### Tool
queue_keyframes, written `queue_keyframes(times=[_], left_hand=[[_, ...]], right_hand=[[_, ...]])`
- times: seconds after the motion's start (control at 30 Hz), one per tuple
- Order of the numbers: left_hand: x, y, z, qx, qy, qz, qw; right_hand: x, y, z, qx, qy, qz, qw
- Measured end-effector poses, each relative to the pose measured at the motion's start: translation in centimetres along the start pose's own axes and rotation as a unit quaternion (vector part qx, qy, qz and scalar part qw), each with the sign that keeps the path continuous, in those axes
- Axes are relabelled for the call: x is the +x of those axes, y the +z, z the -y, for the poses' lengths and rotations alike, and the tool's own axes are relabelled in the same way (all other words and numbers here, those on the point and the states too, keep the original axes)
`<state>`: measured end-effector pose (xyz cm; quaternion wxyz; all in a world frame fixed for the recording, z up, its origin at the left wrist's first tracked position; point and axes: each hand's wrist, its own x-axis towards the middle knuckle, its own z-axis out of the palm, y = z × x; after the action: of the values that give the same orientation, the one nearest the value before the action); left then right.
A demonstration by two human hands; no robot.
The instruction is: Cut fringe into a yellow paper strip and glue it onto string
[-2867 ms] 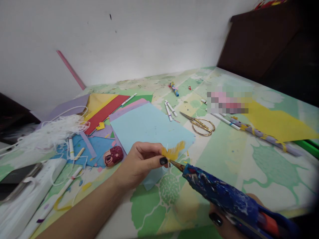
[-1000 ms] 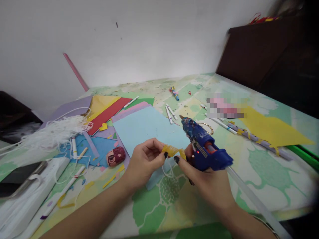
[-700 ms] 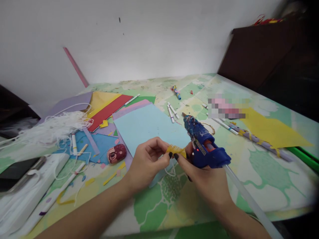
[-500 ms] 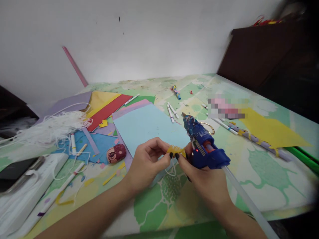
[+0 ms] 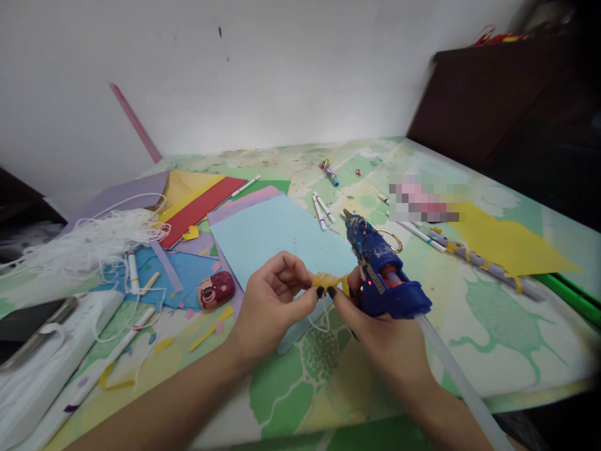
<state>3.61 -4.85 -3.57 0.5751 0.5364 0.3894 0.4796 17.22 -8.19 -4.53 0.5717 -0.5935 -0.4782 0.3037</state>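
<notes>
Between both thumbs and fingertips is a fringed yellow paper strip, with a white string hanging below it. My left hand is closed, pinching the strip's left part. My right hand pinches the strip close beside the left thumb and also holds a blue hot glue gun. The gun's nozzle points up and away, and its small red light is lit. From its rear a long translucent glue stick sticks out. Beneath the hands lies a light blue paper sheet.
Left of my hands are a dark red case, a tangle of white string, a white power strip and a phone. On the right lie a yellow sheet, a purple paper stick and several white markers.
Both hands still pinch the strip almost in the same place. The whole view has shifted slightly, and the strip's fringe is turned a little differently.
</notes>
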Motion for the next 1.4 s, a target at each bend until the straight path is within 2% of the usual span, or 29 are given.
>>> queue_keyframes(times=[0.13, 0.33, 0.43, 0.57, 0.73, 0.9, 1.0, 1.13, 1.27, 1.4], left_hand=[[0.0, -0.1, 0.1, -0.003, -0.003, -0.004, 1.000], [0.2, -0.5, 0.4, 0.006, -0.022, -0.006, 1.000], [0.2, -0.6, 0.3, 0.003, -0.039, 0.015, 0.999], [0.3, -0.6, 0.4, 0.002, -0.037, 0.014, 0.999], [0.4, -0.6, 0.4, 0.014, -0.027, 0.005, 1.000], [0.4, -0.6, 0.3, 0.015, -0.022, 0.003, 1.000], [0.5, -0.6, 0.4, 0.013, -0.022, -0.002, 1.000], [0.7, -0.7, 0.6, -0.004, -0.039, -0.009, 0.999], [0.7, -0.7, 0.7, -0.009, -0.066, 0.014, 0.998], [0.7, -0.6, 0.5, -0.014, -0.055, 0.022, 0.998]], right_hand=[[-0.4, -0.2, 0.4, 0.014, 0.017, 0.007, 1.000], [0.2, -0.8, 1.3, 0.047, 0.018, -0.040, 0.998], [0.7, -1.2, 1.5, 0.042, 0.017, -0.011, 0.999], [0.8, -1.2, 1.0, 0.042, 0.028, 0.068, 0.996], [0.6, -1.1, -0.1, 0.053, 0.033, 0.063, 0.996], [0.6, -1.2, -0.1, 0.069, 0.105, 0.085, 0.988], [0.5, -1.1, 0.0, 0.073, 0.123, 0.093, 0.985], [0.3, -1.1, -0.1, 0.071, 0.120, 0.090, 0.986], [0.2, -1.4, -0.6, 0.040, 0.096, 0.084, 0.991], [0.2, -1.5, -0.8, 0.024, 0.085, 0.080, 0.993]])
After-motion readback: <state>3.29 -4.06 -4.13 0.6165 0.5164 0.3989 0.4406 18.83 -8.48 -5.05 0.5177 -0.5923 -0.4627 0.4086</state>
